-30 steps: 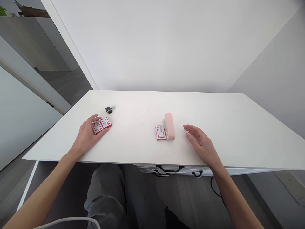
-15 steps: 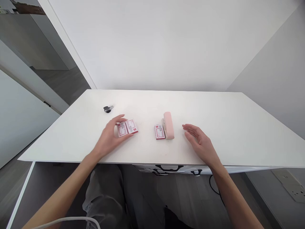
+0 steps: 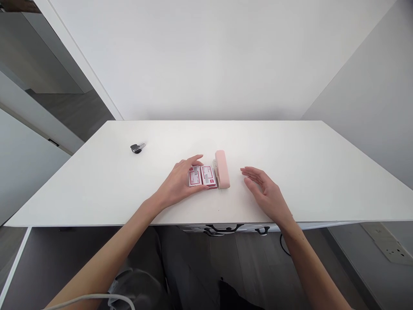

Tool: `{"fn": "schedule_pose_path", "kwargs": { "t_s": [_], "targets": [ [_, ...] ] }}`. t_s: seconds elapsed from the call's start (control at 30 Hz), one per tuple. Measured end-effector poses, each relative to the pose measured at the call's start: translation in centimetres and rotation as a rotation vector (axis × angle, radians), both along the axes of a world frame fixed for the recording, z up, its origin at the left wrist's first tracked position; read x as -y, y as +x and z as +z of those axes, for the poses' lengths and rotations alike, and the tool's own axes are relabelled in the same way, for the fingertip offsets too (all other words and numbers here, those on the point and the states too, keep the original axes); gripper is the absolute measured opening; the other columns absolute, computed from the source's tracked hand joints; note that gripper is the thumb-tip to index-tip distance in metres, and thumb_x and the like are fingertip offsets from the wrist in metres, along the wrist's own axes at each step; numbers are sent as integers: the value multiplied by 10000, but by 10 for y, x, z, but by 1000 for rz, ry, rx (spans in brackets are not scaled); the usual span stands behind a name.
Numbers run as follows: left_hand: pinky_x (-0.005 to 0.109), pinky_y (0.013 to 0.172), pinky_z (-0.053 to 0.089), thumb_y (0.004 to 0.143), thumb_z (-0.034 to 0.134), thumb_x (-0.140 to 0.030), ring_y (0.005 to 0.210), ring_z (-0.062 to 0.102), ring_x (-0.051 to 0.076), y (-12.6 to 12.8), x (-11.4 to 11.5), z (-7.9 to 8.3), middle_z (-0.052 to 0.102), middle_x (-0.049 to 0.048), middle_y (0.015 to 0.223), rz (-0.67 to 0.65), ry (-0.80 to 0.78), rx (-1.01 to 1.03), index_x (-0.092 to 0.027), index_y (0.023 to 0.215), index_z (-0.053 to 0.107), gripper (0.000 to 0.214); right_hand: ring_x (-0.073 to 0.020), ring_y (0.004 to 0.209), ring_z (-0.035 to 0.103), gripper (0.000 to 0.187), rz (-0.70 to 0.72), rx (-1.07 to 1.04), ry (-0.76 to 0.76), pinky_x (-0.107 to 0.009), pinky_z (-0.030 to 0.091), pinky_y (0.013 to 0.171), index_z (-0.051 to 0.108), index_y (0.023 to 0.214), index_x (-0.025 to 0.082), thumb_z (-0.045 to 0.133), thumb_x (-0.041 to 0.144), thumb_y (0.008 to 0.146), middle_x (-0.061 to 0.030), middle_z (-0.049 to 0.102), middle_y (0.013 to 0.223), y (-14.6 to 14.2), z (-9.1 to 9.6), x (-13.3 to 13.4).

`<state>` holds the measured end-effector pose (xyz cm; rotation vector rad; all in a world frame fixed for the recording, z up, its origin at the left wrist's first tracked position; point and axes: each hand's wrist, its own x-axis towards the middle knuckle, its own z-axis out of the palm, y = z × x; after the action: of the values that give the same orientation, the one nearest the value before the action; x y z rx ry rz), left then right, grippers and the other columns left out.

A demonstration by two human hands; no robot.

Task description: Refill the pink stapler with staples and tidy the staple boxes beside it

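My left hand is closed around two small white-and-red boxes, apparently staple boxes, held side by side between thumb and fingers. The left box lies toward the palm, and the right box reaches close to the pink stapler. That stapler stands lengthwise away from me on the white tabletop. A third box beside the stapler is mostly or wholly covered by the held pair. To the stapler's right, my right hand rests on its side on the table, fingers slightly curved and apart from the thumb, holding nothing.
A small black-and-silver tool, like a staple remover, lies at the back left of the white table. White wall rises behind the table's far edge. Drawers with dark handles sit below the front edge. A pale cable crosses my left forearm.
My left hand has carried the two boxes rightward, up against the stapler and over the third box's place. The right hand keeps its pose. The view has shifted slightly.
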<state>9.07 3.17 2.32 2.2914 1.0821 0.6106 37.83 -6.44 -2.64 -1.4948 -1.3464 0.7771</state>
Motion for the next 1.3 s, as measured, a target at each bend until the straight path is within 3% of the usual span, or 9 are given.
{"fn": "schedule_pose_path", "kwargs": {
  "t_s": [0.17,0.3,0.47,0.63,0.77,0.83,0.93,1.03,1.3],
  "targets": [
    [544,1153,454,868,808,-593,1355,563,343,1,-2,-2,625,83,1472,-20,-6,-11,-334,1598,372,888,-293,1399,622,427,6,-1,-6,-575,445,1256,630,1397,316,592,562,1051,-68,672,1501,0,2,1],
    [507,1106,505,868,836,-554,1305,602,310,3,0,0,513,103,1569,-34,65,77,-353,1606,332,916,-300,1395,626,429,13,-1,-2,-584,451,1249,631,1393,318,594,569,1047,-75,676,1494,0,2,0],
    [510,1118,507,864,859,-511,1305,608,304,18,3,3,462,114,1599,-100,133,122,-377,1613,301,943,-293,1388,633,441,5,-3,-5,-573,457,1245,625,1390,316,601,581,1039,-75,686,1479,-1,4,0],
    [528,1084,533,852,862,-534,1316,610,329,34,1,-5,437,134,1606,-116,118,115,-378,1616,292,966,-297,1378,641,469,3,3,-6,-571,465,1236,621,1391,309,599,607,1029,-86,689,1474,-2,5,0],
    [553,1194,445,815,869,-595,1478,470,376,32,2,-10,379,156,1641,-80,183,141,-343,1608,330,992,-290,1376,642,444,1,11,-13,-560,469,1231,618,1391,312,592,581,1038,-75,695,1469,-2,7,0],
    [525,1189,440,879,806,-578,1445,490,347,27,3,-11,441,155,1571,28,189,156,-303,1560,403,838,-293,1370,645,430,12,33,-17,-559,479,1219,623,1390,315,592,564,1040,-69,695,1470,-2,8,1],
    [411,949,534,993,649,-534,1057,643,237,21,4,-10,641,79,1161,234,56,166,-245,1445,489,560,-302,1372,641,414,60,119,-25,-552,507,1189,640,1390,332,597,544,1037,-52,685,1487,-3,10,2],
    [327,731,480,1015,580,-566,731,570,176,22,6,-8,606,-38,785,296,-157,151,-223,1385,484,514,-302,1431,597,449,131,231,-23,-538,517,1182,613,1450,354,590,532,1039,-35,656,1529,-5,12,3],
    [315,689,427,1026,536,-554,683,572,172,36,4,-7,664,-56,733,251,-251,148,-230,1384,462,488,-305,1548,472,575,252,462,35,-569,443,1260,497,1602,368,572,517,1052,-20,570,1626,-7,7,4]
  ]
}}
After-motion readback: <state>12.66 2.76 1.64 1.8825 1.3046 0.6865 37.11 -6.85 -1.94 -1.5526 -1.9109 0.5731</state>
